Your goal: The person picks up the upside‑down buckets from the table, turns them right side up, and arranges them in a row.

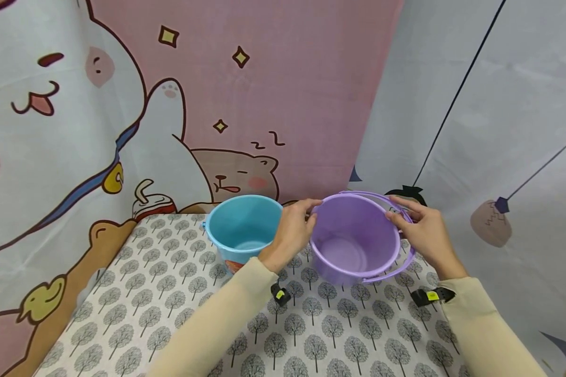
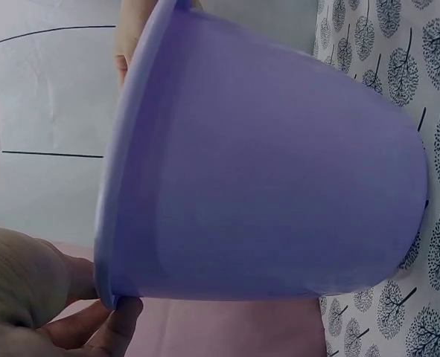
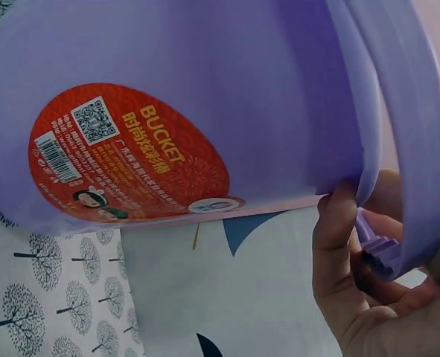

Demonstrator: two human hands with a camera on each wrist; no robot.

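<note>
Purple bucket (image 1: 354, 246) upright on the tree-print tablecloth (image 1: 170, 314), just right of the blue bucket (image 1: 242, 230); left hand (image 1: 292, 230) pinching its left rim; right hand (image 1: 422, 230) curled on the right rim and handle (image 3: 421, 149).

The purple bucket (image 1: 354, 246) right of centre in the head view is a pale lilac all over, handle included; in the right wrist view its wall carries a red-orange oval sticker (image 3: 123, 160) with yellow lettering and a white barcode patch. Left of it, the blue bucket (image 1: 242, 230) is turquoise. The tablecloth (image 1: 137, 309) across the lower frame is white with rows of grey trees. Both sleeves (image 1: 217, 324) are cream. The backdrop (image 1: 245, 94) in the upper centre is pink with yellow stars and cartoon animals.
</note>
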